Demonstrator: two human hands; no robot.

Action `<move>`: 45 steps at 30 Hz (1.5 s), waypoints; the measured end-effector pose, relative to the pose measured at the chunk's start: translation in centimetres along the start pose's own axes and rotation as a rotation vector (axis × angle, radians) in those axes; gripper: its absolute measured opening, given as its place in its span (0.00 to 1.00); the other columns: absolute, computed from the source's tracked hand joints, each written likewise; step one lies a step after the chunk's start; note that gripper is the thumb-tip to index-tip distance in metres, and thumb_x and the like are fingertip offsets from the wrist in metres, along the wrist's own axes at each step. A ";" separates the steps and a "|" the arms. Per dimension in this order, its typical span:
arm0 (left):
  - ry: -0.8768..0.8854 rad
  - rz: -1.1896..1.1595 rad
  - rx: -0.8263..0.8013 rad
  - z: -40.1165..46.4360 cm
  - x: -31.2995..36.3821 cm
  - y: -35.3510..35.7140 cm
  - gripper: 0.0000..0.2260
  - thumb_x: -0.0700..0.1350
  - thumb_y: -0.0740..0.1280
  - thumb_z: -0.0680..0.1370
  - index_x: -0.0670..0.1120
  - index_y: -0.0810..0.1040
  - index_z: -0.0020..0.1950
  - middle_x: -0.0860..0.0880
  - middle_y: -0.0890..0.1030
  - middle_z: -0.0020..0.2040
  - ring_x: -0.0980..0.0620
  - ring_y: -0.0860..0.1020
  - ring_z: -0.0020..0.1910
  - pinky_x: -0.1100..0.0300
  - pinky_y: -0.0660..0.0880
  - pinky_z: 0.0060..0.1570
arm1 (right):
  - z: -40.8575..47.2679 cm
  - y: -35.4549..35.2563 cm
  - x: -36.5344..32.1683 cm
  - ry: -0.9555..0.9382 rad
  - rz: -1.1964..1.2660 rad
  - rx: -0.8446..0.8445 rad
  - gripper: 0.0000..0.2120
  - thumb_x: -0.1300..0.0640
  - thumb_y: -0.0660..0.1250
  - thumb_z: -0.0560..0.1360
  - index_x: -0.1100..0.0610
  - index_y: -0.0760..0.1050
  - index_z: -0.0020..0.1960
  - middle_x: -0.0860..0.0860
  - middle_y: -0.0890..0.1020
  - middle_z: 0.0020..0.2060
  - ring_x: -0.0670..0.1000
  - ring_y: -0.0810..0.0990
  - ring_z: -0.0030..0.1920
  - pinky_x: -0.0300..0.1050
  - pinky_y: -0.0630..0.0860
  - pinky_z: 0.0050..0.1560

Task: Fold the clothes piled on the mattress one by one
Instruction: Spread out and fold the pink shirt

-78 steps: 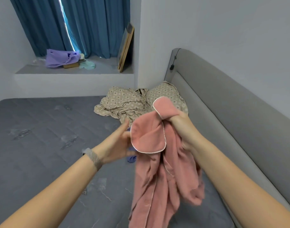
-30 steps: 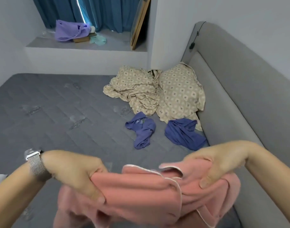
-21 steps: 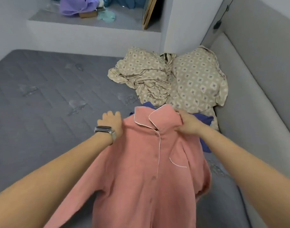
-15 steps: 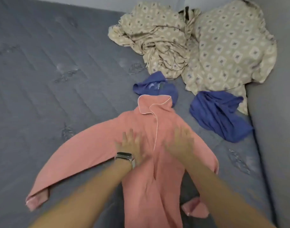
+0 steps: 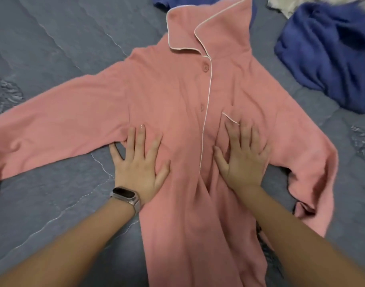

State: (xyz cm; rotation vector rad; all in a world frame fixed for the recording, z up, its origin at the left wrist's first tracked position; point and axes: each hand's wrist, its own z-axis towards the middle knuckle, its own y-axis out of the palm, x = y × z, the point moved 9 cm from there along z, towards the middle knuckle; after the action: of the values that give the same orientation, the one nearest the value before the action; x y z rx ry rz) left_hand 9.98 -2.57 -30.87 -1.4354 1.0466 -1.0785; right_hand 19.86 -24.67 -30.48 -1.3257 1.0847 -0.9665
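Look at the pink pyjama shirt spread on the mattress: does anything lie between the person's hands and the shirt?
Nothing visible does. The left hand and the right hand press flat, fingers spread, directly on the pink shirt. The blue garment lies apart, to the shirt's right on the mattress.

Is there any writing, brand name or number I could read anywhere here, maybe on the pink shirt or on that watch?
None can be read.
pink shirt: only white piping and plain buttons, no label showing.
wristband on the left hand: its screen is dark, no digits.
blue garment: no print visible.
mattress: stitched quilting only, no words.
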 end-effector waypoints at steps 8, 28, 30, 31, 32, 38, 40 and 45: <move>0.016 -0.085 0.074 -0.5 0.1 -0.9 0.26 0.59 0.55 0.76 0.51 0.69 0.72 0.42 0.68 0.73 0.41 0.62 0.74 0.34 0.52 0.69 | -0.6 -1.3 0.0 0.000 0.039 0.071 0.29 0.37 0.51 0.75 0.44 0.64 0.74 0.50 0.64 0.75 0.58 0.64 0.74 0.67 0.59 0.68; 0.047 0.024 -0.072 -2.6 2.3 -2.1 0.21 0.41 0.52 0.78 0.42 0.70 0.70 0.39 0.67 0.72 0.41 0.64 0.72 0.40 0.62 0.69 | -2.1 -2.1 2.7 -0.038 0.058 -0.177 0.34 0.43 0.49 0.72 0.57 0.67 0.73 0.58 0.70 0.69 0.61 0.66 0.69 0.54 0.63 0.71; -0.032 0.052 -0.210 -3.6 2.9 -1.7 0.23 0.44 0.52 0.80 0.45 0.59 0.76 0.42 0.56 0.77 0.43 0.54 0.76 0.45 0.58 0.71 | -2.8 -2.2 2.6 -0.013 -0.049 -0.316 0.33 0.38 0.49 0.76 0.53 0.58 0.77 0.54 0.61 0.76 0.59 0.57 0.75 0.55 0.60 0.73; -0.071 0.047 -0.244 -4.6 3.2 -1.8 0.24 0.47 0.54 0.80 0.46 0.57 0.76 0.43 0.54 0.77 0.42 0.53 0.75 0.46 0.60 0.69 | -3.5 -2.5 2.4 0.007 -0.069 -0.359 0.33 0.37 0.51 0.78 0.51 0.56 0.78 0.52 0.59 0.77 0.59 0.54 0.76 0.57 0.60 0.73; -0.110 0.025 -0.248 -5.8 3.5 -2.0 0.26 0.50 0.56 0.79 0.46 0.56 0.76 0.43 0.53 0.77 0.41 0.53 0.75 0.47 0.62 0.67 | -4.5 -2.9 2.0 0.023 -0.056 -0.377 0.32 0.36 0.53 0.78 0.50 0.57 0.77 0.51 0.59 0.76 0.58 0.54 0.76 0.58 0.60 0.71; -0.343 -0.191 -0.246 -16.6 3.6 -2.4 0.42 0.67 0.66 0.69 0.46 0.55 0.74 0.45 0.59 0.71 0.43 0.64 0.67 0.50 0.69 0.60 | -15.7 -3.1 -0.2 0.004 0.191 -0.427 0.27 0.43 0.64 0.74 0.51 0.66 0.69 0.51 0.66 0.69 0.56 0.63 0.68 0.52 0.69 0.65; -0.355 -0.253 -0.271 -20.2 3.6 -1.6 0.43 0.67 0.68 0.67 0.47 0.56 0.73 0.47 0.63 0.66 0.45 0.66 0.65 0.51 0.72 0.58 | -18.7 -3.4 0.5 -0.005 0.193 -0.362 0.24 0.43 0.65 0.73 0.52 0.69 0.65 0.51 0.68 0.66 0.56 0.65 0.66 0.48 0.68 0.63; -0.272 -0.314 -0.299 -25.2 4.0 -0.6 0.18 0.60 0.65 0.75 0.53 0.69 0.60 0.49 0.71 0.58 0.46 0.77 0.55 0.54 0.76 0.50 | -24.0 -4.2 4.0 0.170 0.267 -0.318 0.25 0.37 0.67 0.71 0.49 0.72 0.63 0.52 0.70 0.61 0.56 0.66 0.64 0.46 0.65 0.64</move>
State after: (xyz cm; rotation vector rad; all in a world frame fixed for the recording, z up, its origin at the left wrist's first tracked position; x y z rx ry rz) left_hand -13.56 -11.82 -27.78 -1.9772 0.8264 -0.9332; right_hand -2.17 -34.63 -25.29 -1.3227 1.5534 -0.7364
